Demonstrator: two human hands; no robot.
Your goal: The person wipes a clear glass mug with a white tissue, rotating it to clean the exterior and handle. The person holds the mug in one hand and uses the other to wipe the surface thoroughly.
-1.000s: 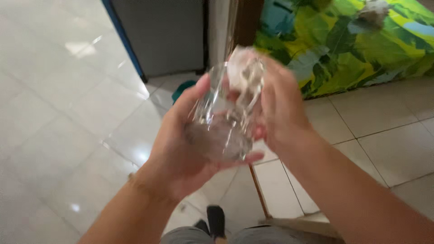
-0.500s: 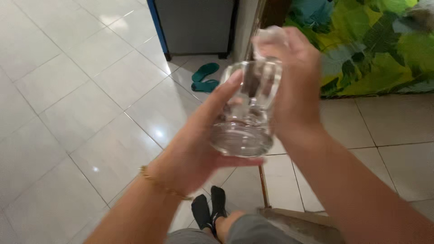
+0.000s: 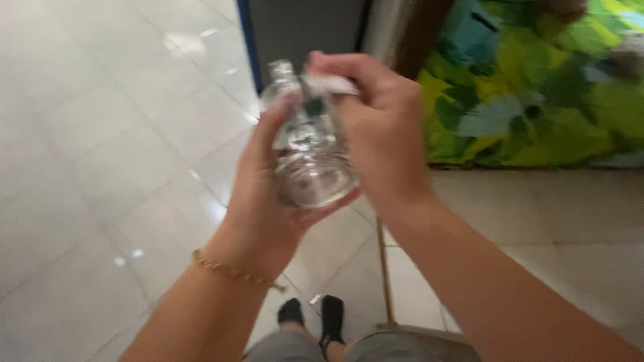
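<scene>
A clear glass mug (image 3: 310, 161) is held up in front of me, its thick base toward the camera. My left hand (image 3: 258, 208) wraps around its side and bottom; a thin gold bracelet (image 3: 228, 269) circles that wrist. My right hand (image 3: 379, 131) is at the mug's mouth with fingers curled, pinching a crumpled white tissue (image 3: 332, 84) against the rim. The frame is motion-blurred, so the mug's handle is hard to make out.
Glossy white floor tiles (image 3: 100, 167) spread to the left. A grey cabinet with a blue edge (image 3: 302, 27) stands at the back. A green leaf-patterned cloth (image 3: 537, 87) hangs at the upper right. My feet in dark socks (image 3: 312, 315) show at the bottom.
Both hands and the mug have shifted left and slightly up in view. The right hand has turned over the rim with the tissue. The green sandals have left view.
</scene>
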